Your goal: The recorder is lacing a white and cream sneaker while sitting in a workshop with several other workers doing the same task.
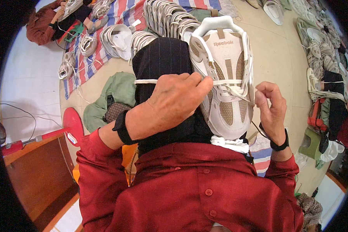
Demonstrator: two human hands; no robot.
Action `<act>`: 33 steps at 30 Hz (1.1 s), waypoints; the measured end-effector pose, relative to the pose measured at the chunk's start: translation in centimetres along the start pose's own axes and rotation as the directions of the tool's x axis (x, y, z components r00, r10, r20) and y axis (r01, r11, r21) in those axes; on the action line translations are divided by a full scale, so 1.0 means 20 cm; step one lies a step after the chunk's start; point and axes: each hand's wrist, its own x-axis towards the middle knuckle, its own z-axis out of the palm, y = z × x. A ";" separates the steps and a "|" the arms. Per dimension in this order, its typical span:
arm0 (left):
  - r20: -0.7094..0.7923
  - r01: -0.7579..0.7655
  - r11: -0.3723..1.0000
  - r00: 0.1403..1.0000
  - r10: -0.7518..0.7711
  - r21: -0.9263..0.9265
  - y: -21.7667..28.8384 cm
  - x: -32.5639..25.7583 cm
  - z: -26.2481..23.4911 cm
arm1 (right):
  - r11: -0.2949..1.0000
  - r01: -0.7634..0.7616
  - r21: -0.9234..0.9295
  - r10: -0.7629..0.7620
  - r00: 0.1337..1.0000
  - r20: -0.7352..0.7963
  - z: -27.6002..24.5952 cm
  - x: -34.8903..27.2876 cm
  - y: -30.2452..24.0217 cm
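A beige and white sneaker (227,109) with tan mesh rests on my lap, toe toward me. A cream shoelace (227,82) runs across its eyelets, partly threaded, with a loose loop over the lower rows. My left hand (174,96) is closed around this lace at the shoe's left side, and a length of it sticks out leftward over my dark trouser leg. Just right of the shoe, my right hand (272,106) has its thumb and forefinger curled together in a pinch. What lies between those fingers is too small to tell.
Beyond my knees, a row of similar shoes (168,19) lies on a striped sheet (94,71). A green cloth (111,92) is on the floor at left, beside a red stool-like piece (72,123). More shoes (324,50) pile up at right. Another person (42,25) sits far left.
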 end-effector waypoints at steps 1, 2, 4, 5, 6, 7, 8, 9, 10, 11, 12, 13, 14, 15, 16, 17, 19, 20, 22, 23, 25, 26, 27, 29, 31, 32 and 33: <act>-0.005 -0.001 1.000 1.000 0.001 -0.005 0.00 0.00 0.00 | 1.000 0.000 -0.002 0.000 1.000 0.000 0.00 0.00 0.02; -0.005 -0.002 1.000 1.000 0.002 -0.006 -0.01 -0.01 0.00 | 0.998 -0.044 0.044 0.044 0.999 -0.012 -0.01 0.00 0.04; 0.002 0.022 0.999 1.000 -0.022 -0.028 -0.02 -0.03 -0.01 | 0.992 -0.087 0.090 0.089 0.996 -0.022 0.00 0.00 0.05; 0.002 0.023 0.999 1.000 -0.023 -0.028 -0.03 -0.04 0.00 | 0.992 -0.084 0.095 0.087 0.996 -0.022 0.00 0.01 0.05; 0.005 0.040 0.997 0.999 -0.040 -0.066 -0.04 -0.05 0.00 | 0.992 -0.081 0.100 0.084 0.996 -0.023 0.01 0.01 0.05; 0.009 0.058 0.993 0.998 -0.057 -0.103 -0.04 -0.06 0.00 | 0.992 -0.082 0.099 0.084 0.996 -0.023 0.01 0.01 0.05; 0.009 0.057 0.993 0.998 -0.057 -0.103 -0.04 -0.06 0.01 | 0.989 -0.065 0.130 0.063 0.998 0.025 0.02 0.01 0.05; 0.010 0.073 0.990 0.997 -0.072 -0.119 -0.04 -0.06 0.01 | 0.985 -0.051 0.162 0.040 0.997 0.072 0.02 0.02 0.05; 0.012 0.089 0.987 0.996 -0.088 -0.136 -0.05 -0.07 0.01 | 0.986 -0.050 0.162 0.039 0.997 0.071 0.03 0.02 0.05; 0.012 0.090 0.987 0.996 -0.089 -0.135 -0.05 -0.07 0.01 | 0.989 -0.008 0.149 -0.005 0.996 0.087 0.03 0.02 0.04; 0.022 0.112 0.980 0.994 -0.110 -0.163 -0.05 -0.07 0.00 | 0.990 0.034 0.136 -0.048 0.993 0.103 0.04 0.03 0.04; 0.031 0.135 0.972 0.991 -0.132 -0.191 -0.05 -0.07 -0.01 | 0.990 0.035 0.137 -0.049 0.993 0.104 0.04 0.03 0.04; 0.031 0.134 0.972 0.991 -0.131 -0.192 -0.05 -0.07 -0.01 | 0.990 0.060 0.131 -0.076 0.990 0.119 0.04 0.03 0.05; 0.062 0.162 0.967 0.986 -0.152 -0.197 -0.06 -0.08 -0.02 | 0.989 0.085 0.125 -0.102 0.986 0.134 0.04 0.03 0.05; 0.093 0.189 0.961 0.980 -0.173 -0.201 -0.06 -0.09 -0.03 | 0.989 0.085 0.124 -0.101 0.986 0.134 0.04 0.03 0.04; 0.093 0.190 0.961 0.980 -0.174 -0.201 -0.07 -0.09 -0.04 | 0.989 0.096 0.115 -0.113 0.981 0.155 0.04 0.03 0.03; 0.118 0.219 0.957 0.973 -0.200 -0.191 -0.07 -0.11 -0.06 | 0.988 0.108 0.107 -0.126 0.976 0.177 0.04 0.04 0.02; 0.119 0.220 0.957 0.973 -0.200 -0.190 -0.08 -0.13 -0.07 | 0.988 0.120 0.097 -0.137 0.972 0.191 0.03 0.04 0.02; 0.127 0.249 0.954 0.965 -0.229 -0.166 -0.10 -0.16 -0.10 | 0.987 0.131 0.090 -0.147 0.968 0.205 0.03 0.04 0.03; 0.128 0.251 0.954 0.964 -0.231 -0.165 -0.10 -0.19 -0.12 | 0.989 0.125 0.084 -0.140 0.968 0.209 0.04 0.03 0.04; 0.177 0.268 0.959 0.952 -0.249 -0.091 -0.10 -0.22 -0.16 | 0.990 0.120 0.080 -0.134 0.968 0.213 0.04 0.03 0.05; 0.176 0.271 0.958 0.951 -0.252 -0.089 -0.09 -0.21 -0.16 | 0.988 0.135 0.077 -0.149 0.967 0.208 0.04 0.03 0.04; 0.157 0.274 0.957 0.953 -0.257 -0.092 -0.08 -0.21 -0.17 | 0.986 0.151 0.074 -0.163 0.966 0.203 0.04 0.04 0.03; 0.136 0.276 0.957 0.955 -0.263 -0.091 -0.08 -0.21 -0.16 | 0.987 0.071 0.146 -0.103 0.970 0.221 0.02 0.04 0.04; 0.065 0.285 0.944 0.958 -0.278 -0.165 -0.11 -0.21 -0.15 | 0.977 -0.007 0.215 -0.046 0.969 0.241 0.01 0.04 0.03; 0.065 0.282 0.945 0.959 -0.275 -0.165 -0.12 -0.20 -0.15 | 0.969 -0.062 0.240 0.004 0.972 0.235 0.00 0.03 0.03; 0.100 0.314 0.919 0.949 -0.299 -0.240 -0.13 -0.18 -0.17 | 0.958 -0.116 0.264 0.054 0.972 0.230 0.00 0.03 0.02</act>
